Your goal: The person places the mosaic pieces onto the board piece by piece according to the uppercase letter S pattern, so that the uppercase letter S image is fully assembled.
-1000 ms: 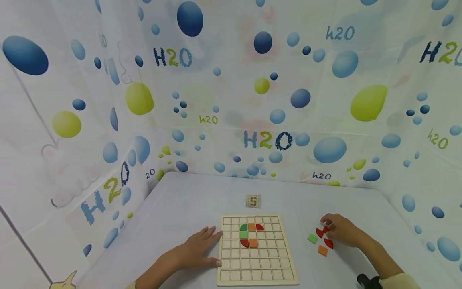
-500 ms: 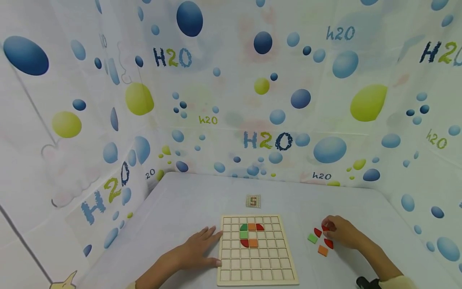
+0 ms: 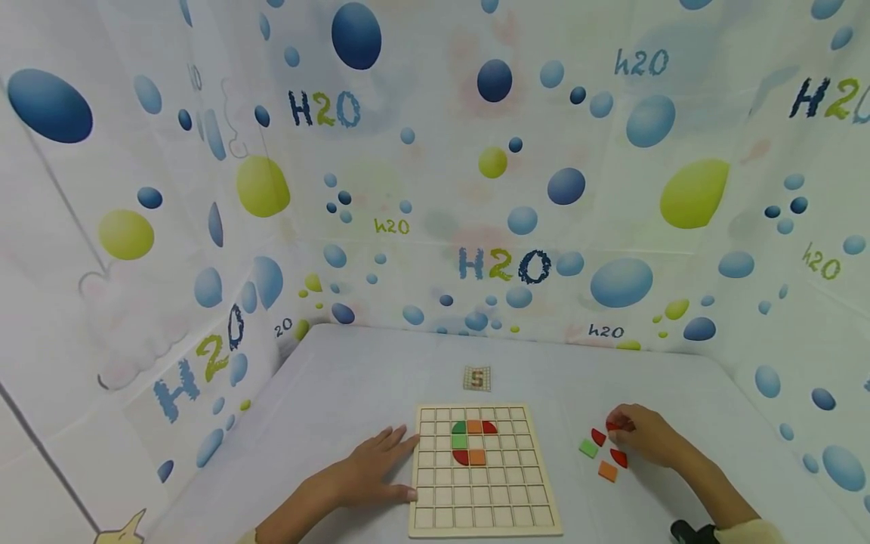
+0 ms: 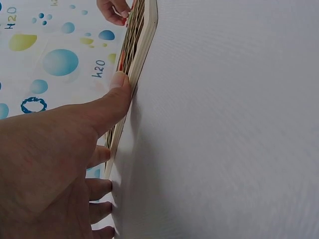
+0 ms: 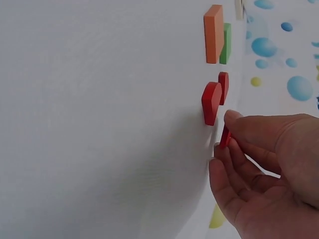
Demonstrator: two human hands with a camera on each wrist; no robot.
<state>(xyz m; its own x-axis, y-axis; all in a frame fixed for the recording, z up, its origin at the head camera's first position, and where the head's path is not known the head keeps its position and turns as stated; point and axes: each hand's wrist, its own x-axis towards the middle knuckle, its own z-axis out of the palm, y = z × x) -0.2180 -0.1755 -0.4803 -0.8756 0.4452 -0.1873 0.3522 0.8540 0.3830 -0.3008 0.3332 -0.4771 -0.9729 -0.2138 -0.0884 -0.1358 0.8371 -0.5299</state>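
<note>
six tiles (image 3: 473, 427) are set in the board (image 3: 499, 478) touched by the outspread left hand (image 3: 370, 470), a red tile (image 5: 226, 135) is pinched by the right hand (image 3: 642, 434), and four others (image 3: 588, 449) are left on the worktop (image 3: 381, 363).

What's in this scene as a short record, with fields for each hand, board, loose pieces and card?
Left hand: touches the left edge of the gridded board
Right hand: pinches a red piece
On the board: two green pieces, two orange squares, two red quarter-rounds
Loose: two more red pieces, a green square, an orange square, right of the board
Card: beyond the board, S-like pattern
</note>
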